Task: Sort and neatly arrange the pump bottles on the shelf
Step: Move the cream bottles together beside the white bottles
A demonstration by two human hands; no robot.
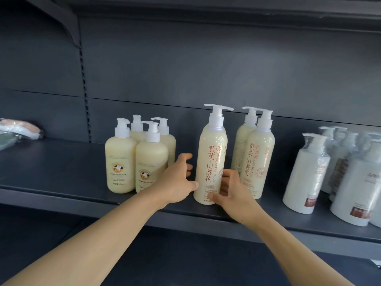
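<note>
Dark grey metal shelf unit (pixel 61 172), slotted upright w/ bracket (pixel 83 79), plain back panel (pixel 206 65), dim light

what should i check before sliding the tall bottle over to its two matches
1. Tall bottle upright on shelf: ok.
2. Left hand on it: thumb touches the lower side, fingers open, not wrapped: not ok.
3. Right hand grip: fingers curl round the lower right side: ok.
4. Gap to the matching pair: narrow, right hand sits in it: not ok.
5. Short bottles out of the path: ok.
6. Wrapped white bottles stay clear: ok.
</note>
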